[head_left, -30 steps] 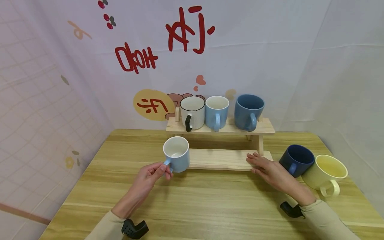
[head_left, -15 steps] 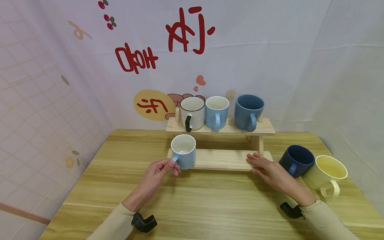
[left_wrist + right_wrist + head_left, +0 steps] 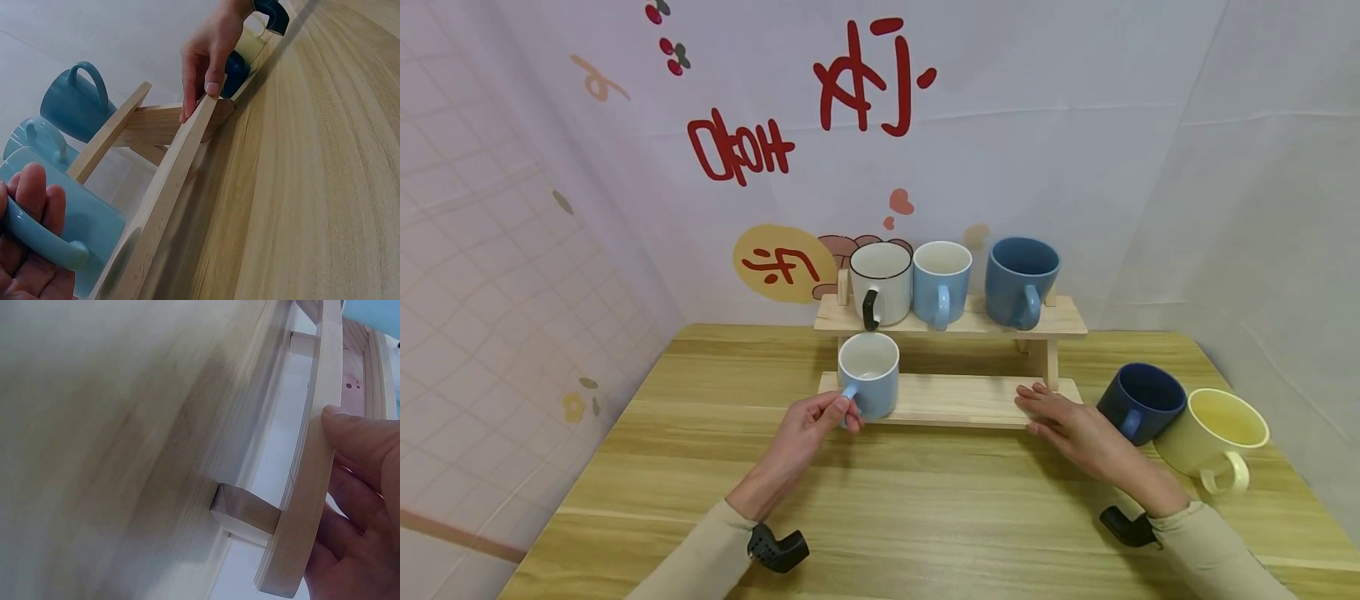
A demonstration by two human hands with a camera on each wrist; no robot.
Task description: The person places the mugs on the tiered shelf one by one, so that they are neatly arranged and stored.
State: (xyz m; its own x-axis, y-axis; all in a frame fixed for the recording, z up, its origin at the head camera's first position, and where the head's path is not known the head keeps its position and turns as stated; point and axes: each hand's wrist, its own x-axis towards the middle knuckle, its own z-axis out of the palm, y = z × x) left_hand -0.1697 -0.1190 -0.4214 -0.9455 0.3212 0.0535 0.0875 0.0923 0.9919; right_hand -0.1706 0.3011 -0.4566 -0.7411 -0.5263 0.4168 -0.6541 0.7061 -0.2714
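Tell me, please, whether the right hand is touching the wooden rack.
Touching: the right wrist view shows the right hand with its thumb resting on the wooden rack's front edge.

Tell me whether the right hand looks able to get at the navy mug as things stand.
Probably yes: the right hand holds no mug and rests on the lower shelf, near the navy mug, nothing visible between them. The yellow mug stands close on its other side, leaving the navy handle free.

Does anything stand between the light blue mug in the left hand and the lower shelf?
Nothing visible does. The left hand holds the light blue mug by its handle at the left end of the lower shelf; the right hand touches the shelf near its opposite end.
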